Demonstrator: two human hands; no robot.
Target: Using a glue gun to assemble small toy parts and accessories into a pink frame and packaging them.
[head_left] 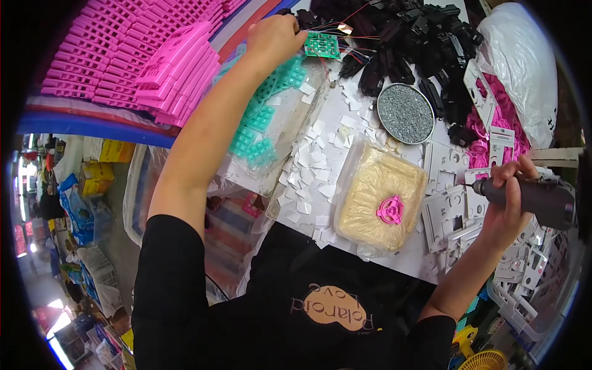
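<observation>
At the far edge of the table, my left hand (274,40) is curled closed. Its fingertips meet a dark thing that they mostly cover. Just to the right of that hand is a green circuit board (322,45) with thin wires. My right hand (509,200) grips a dark electric screwdriver (546,200), its bit pointing left above white plastic housings (444,213). Between my arms lies a beige block wrapped in clear plastic (364,213), with a pink round part (390,210) on top. Beyond it stands a round dish of small grey screws (405,114).
Pink plastic parts (176,74) are stacked at the far left, with green rubber keypads (256,123) beside my left forearm. Small white squares (308,163) are scattered mid-table. Black parts (394,37) pile up at the back; a white plastic bag (521,68) sits far right.
</observation>
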